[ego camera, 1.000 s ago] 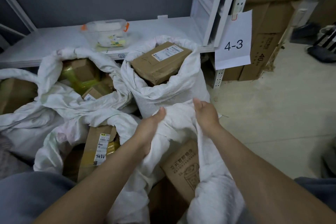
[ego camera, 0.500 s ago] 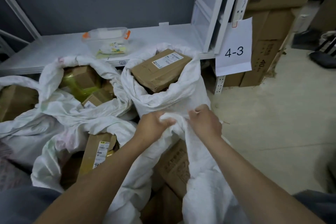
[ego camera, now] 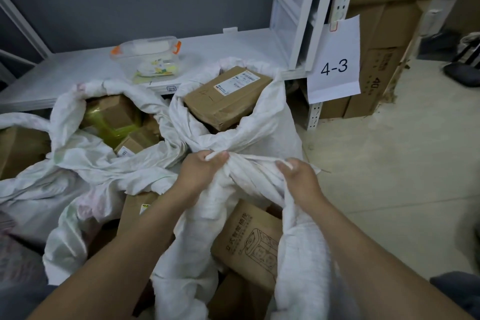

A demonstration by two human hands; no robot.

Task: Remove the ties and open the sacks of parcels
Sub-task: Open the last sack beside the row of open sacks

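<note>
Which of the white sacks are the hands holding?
The nearest sack, in front, with the printed brown box inside. The left hand and right hand both grip its bunched rim; the other sacks behind it lie open and untouched.

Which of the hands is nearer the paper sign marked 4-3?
Right. The right hand grips the sack below and left of the sign; the left hand grips it farther left.

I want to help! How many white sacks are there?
5: the near sack, the back right sack, the back left sack, the far left sack, the front left sack. Others may be hidden.
</note>
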